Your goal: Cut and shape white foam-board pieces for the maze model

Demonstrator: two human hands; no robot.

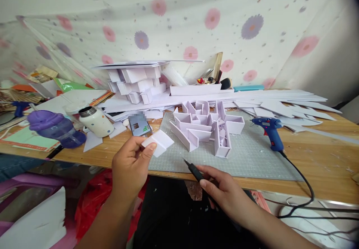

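Note:
My left hand (131, 163) pinches a small white board piece (159, 142) between thumb and fingers. A line runs across this piece, which is held above the front edge of a grey-green cutting mat (252, 159). Lower and to the right, my right hand (221, 187) is closed around a black craft knife (195, 171), its thin tip pointing up and left, apart from the white piece. Beyond both hands, a white model of upright board walls (200, 129) stands on the mat. Small scraps lie inside its long right-hand compartment.
A blue glue gun (270, 129) stands at the mat's right, its cord hanging off the table. Left are a purple bottle (56, 127), a white dotted flask (97, 121) and a phone (139, 124). Behind are a stacked white model (137, 82), a tool box (196, 89) and board strips (291, 108).

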